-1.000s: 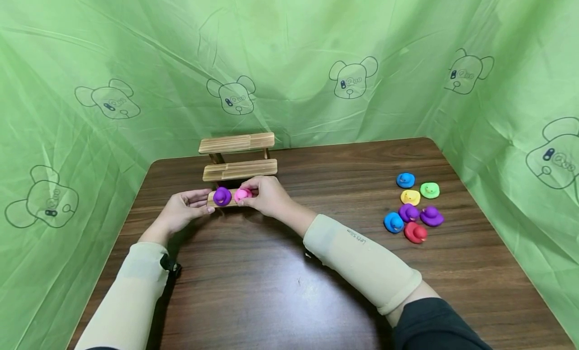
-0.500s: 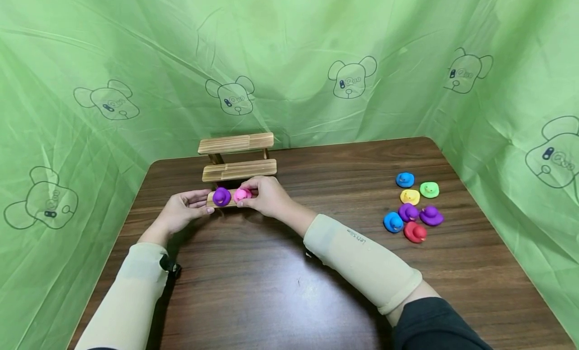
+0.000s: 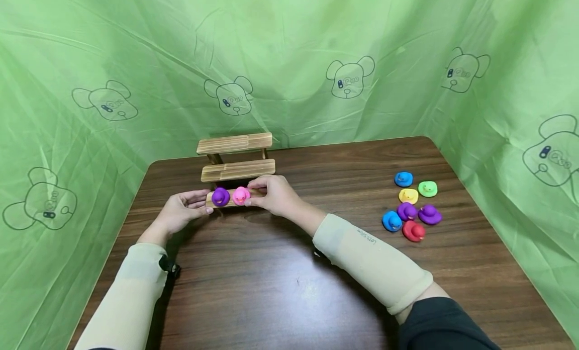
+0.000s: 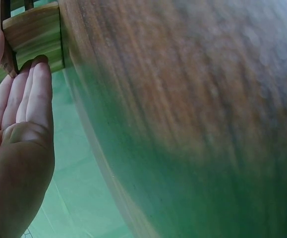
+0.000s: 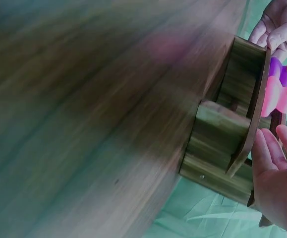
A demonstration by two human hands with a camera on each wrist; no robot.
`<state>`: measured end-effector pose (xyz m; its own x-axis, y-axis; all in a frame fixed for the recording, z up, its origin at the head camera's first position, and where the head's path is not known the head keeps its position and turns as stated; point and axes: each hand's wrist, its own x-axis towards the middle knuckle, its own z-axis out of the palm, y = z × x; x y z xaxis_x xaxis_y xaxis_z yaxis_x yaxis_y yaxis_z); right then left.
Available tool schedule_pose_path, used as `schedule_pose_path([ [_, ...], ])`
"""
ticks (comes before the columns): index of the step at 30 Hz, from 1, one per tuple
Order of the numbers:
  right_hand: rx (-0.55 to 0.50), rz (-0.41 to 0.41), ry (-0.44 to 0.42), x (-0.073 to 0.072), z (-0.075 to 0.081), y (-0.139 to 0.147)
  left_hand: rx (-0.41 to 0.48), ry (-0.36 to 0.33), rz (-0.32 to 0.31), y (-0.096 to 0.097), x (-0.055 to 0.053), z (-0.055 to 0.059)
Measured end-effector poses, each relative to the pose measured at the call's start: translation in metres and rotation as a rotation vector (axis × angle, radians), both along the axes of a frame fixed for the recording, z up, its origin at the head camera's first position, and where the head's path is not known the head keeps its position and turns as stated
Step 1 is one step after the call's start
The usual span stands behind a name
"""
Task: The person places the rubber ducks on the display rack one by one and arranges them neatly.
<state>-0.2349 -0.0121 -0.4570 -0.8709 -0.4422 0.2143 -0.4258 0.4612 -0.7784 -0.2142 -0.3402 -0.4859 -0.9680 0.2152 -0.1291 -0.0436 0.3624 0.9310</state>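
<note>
A tiered wooden stand with three steps stands at the back left of the table. On its lowest step sit a purple duck and, just right of it, a pink duck. My left hand holds the left end of that step, thumb at the front edge; in the left wrist view the fingers reach straight along the stand's side. My right hand is at the step's right end, its thumb close beside the pink duck. In the right wrist view a gap shows between its fingers and the pink duck.
Several loose ducks lie in a group at the table's right: blue, green, yellow, purple and red. A green curtain encloses the back and sides of the brown table.
My right hand has let go of the pink duck and shifted slightly right; the duck stays on the step. My left hand has kept its place at the stand.
</note>
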Motion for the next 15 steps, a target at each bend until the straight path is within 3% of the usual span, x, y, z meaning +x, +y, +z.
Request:
schedule_pose_path([
  [15,-0.052,-0.05,0.04,0.006,0.013,0.067,0.022,-0.001,-0.004,0.0,-0.001,-0.001],
])
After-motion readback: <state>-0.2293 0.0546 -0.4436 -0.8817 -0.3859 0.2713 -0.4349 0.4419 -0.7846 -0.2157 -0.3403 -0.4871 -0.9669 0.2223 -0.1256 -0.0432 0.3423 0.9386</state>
